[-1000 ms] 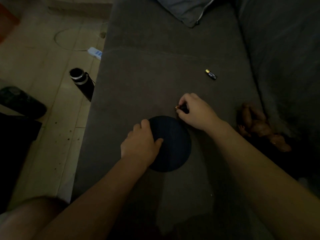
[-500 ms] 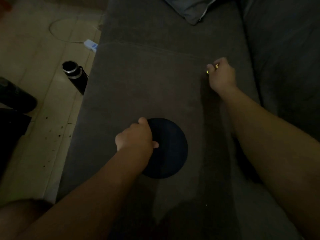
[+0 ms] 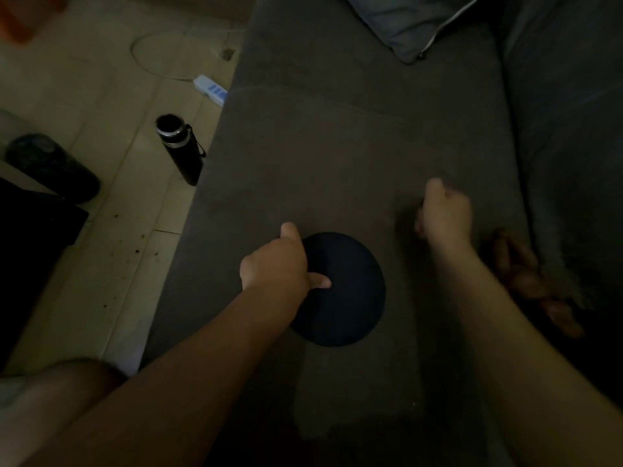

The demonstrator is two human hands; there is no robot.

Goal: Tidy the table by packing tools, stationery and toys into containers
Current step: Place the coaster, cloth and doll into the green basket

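Left hand [image 3: 274, 264] — thumb inside round container [image 3: 350, 298]

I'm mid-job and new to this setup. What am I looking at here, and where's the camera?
No machine here: a person's two bare hands, filmed by one camera worn on the head, looking down. All three pictures share that view. The surface is a grey sofa. The left hand grips the rim of a dark round container. The right hand is a closed fist; the battery that lay on the sofa a second ago is gone, so it is probably inside. A doll lies on the sofa further right. A bottle stands on the floor.
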